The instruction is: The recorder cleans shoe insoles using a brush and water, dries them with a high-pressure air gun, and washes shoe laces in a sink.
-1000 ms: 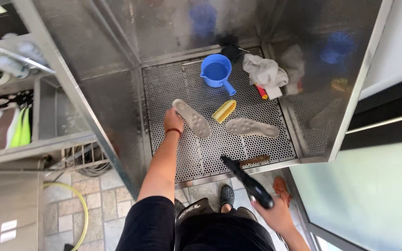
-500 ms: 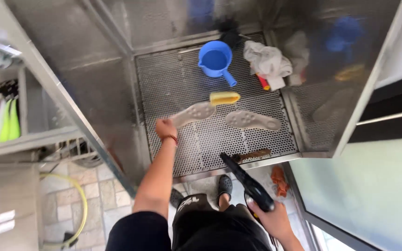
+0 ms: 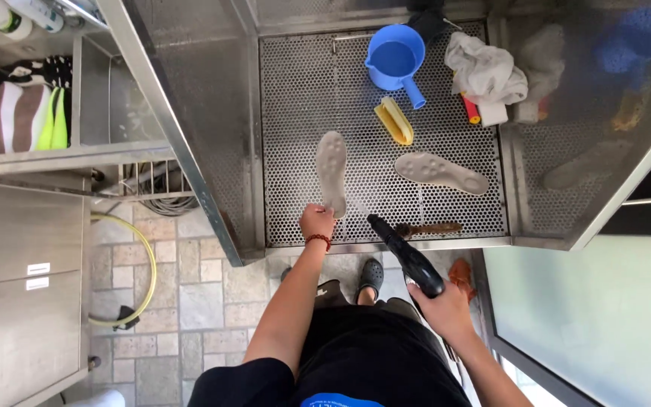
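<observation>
My left hand (image 3: 316,221) grips the near end of a grey shoe insole (image 3: 331,172) and holds it over the perforated metal tray (image 3: 303,98) of a steel wash booth. My right hand (image 3: 441,304) holds a black spray gun (image 3: 404,255) by its handle, nozzle aimed toward the insole's lower end. A second grey insole (image 3: 440,172) lies flat on the tray to the right. A yellow scrub brush (image 3: 394,120) lies beyond it, and a brown brush (image 3: 429,227) rests at the tray's front edge.
A blue plastic scoop (image 3: 395,56) and crumpled white cloths (image 3: 487,75) sit at the back of the tray. Steel booth walls (image 3: 197,113) flank both sides. Left shelves hold folded items (image 3: 28,117). A yellow hose (image 3: 141,264) loops on the tiled floor.
My left hand has drawn back to the tray's front edge and turned the insole from lying across to standing lengthwise. The spray gun stays in my right hand.
</observation>
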